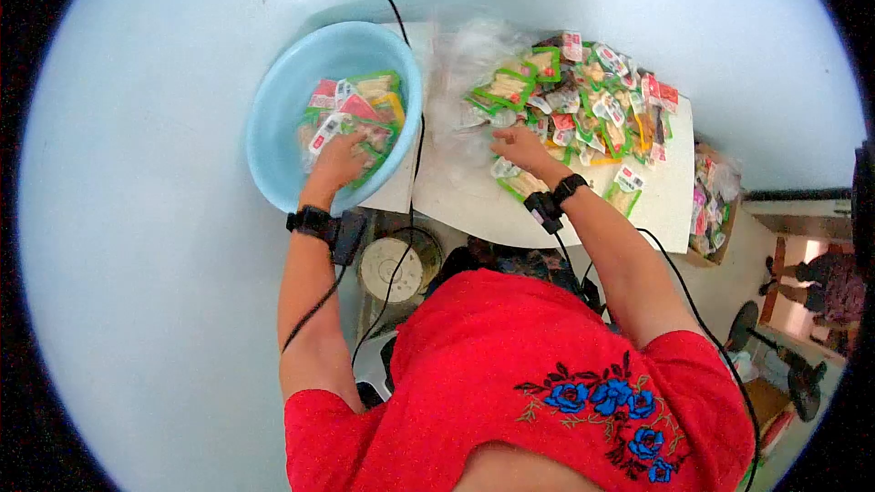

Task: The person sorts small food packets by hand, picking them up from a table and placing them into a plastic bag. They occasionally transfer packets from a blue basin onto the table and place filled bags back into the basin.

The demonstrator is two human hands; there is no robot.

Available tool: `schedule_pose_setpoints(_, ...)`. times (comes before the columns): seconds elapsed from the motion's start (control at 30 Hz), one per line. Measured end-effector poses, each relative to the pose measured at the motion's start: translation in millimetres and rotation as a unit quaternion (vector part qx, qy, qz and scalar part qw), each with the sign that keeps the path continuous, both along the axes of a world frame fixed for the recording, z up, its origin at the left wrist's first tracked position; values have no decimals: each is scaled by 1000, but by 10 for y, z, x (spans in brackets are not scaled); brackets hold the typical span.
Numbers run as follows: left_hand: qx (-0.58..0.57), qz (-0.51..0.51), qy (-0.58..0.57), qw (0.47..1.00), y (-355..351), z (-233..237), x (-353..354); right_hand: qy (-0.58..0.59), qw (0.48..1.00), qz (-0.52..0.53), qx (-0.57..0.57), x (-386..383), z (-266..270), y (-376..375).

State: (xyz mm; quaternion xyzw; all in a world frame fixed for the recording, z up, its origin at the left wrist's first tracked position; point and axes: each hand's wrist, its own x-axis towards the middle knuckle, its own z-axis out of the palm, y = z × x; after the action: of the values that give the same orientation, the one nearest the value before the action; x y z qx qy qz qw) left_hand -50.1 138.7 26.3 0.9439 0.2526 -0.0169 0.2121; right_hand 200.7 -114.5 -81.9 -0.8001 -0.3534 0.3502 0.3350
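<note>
My left hand [339, 162] reaches into a light blue plastic basin [262, 128]. Its fingers are curled against a see-through food packet [328, 133] with a red and white label, on top of several similar packets. Over the white tabletop [456, 196], my right hand [519, 148] has its fingers drawn together, pointing left. It is at the near left edge of a heap of food packets [602, 105] with green edges. Whatever may be between those fingertips is too small to make out. A crumpled clear plastic bag [465, 64] lies just beyond this hand.
Black cables [417, 164] run across the table and from both wrist devices. Below the table stands a round white-topped bucket [392, 269]. A box of more packets [709, 210] is at the right, and another person's legs [797, 275] show at far right.
</note>
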Motion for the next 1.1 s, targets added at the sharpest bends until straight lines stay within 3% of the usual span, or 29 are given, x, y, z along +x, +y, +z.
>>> schedule_pose_setpoints(0.07,-46,42,-88,994,-329,354,58,24,997,-41,66,57,41,40)
schedule_pose_setpoints(0.17,-270,126,-176,938,-740,527,85,12,991,-70,117,12,437,5)
schedule_pose_setpoints(0.27,-447,109,-133,878,-1121,400,122,19,983,-68,168,89,489,26)
schedule_pose_setpoints(0.43,-314,128,-126,932,-1585,-98,223,83,947,-76,300,160,1189,-75)
schedule_pose_setpoints(0.5,-291,164,-167,928,-1713,-274,305,214,915,-66,336,234,1440,-160)
schedule_pose_setpoints(0.53,-372,194,-142,897,-1743,-270,381,260,901,-62,343,260,1573,-214)
schedule_pose_setpoints(0.63,-557,258,-219,758,-1969,-171,516,399,836,-31,376,300,1999,-399)
schedule_pose_setpoints(0.7,-658,239,-240,673,-2046,-180,618,458,785,-24,417,298,2147,-489)
schedule_pose_setpoints(0.77,-740,193,-284,578,-2103,-119,678,472,785,-5,401,407,2120,-581)
schedule_pose_setpoints(0.87,-630,178,-387,649,-2204,-73,774,474,797,2,374,587,1939,-745)
schedule_pose_setpoints(0.97,-657,220,-435,576,-2290,198,766,485,808,43,331,778,1818,-939)
schedule_pose_setpoints(1.03,-608,233,-440,619,-2280,180,727,515,808,66,278,787,1922,-1089)
schedule_pose_setpoints(1.1,-574,232,-440,650,-2288,210,693,477,846,73,229,840,1873,-1159)
